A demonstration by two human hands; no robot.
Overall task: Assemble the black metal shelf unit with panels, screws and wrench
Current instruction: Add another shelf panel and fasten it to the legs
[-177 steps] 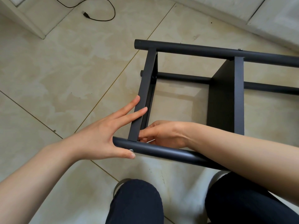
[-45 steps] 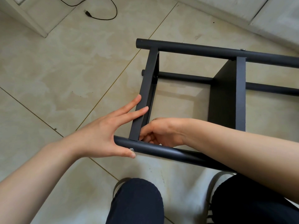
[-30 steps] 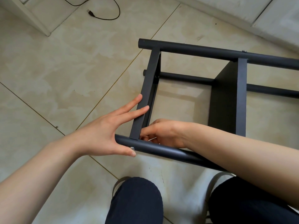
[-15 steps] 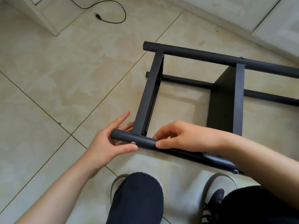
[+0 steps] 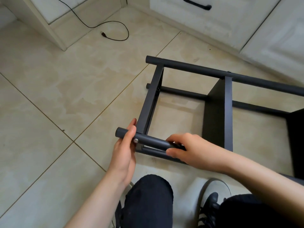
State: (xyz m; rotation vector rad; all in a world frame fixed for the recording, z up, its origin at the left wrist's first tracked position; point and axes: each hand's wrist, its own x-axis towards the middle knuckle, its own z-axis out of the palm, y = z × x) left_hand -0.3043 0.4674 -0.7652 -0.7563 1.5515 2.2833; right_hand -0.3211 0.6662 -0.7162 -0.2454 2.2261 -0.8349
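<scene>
shelf unit [image 5: 213, 102]: I see it lying on its side on the tiled floor [image 5: 49, 104], centre to right of frame | left hand [image 5: 125, 155]: I have it grasping the near tube's [image 5: 153, 142] end beside a screw head [image 5: 135, 141] | right hand [image 5: 187, 148]: curled round the same tube, lower centre | cable [image 5: 115, 28]: upper left

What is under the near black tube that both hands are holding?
Under the near tube lies a second black tube, then floor tile. The right hand covers the tubes further right; the left hand grips the end.
</scene>
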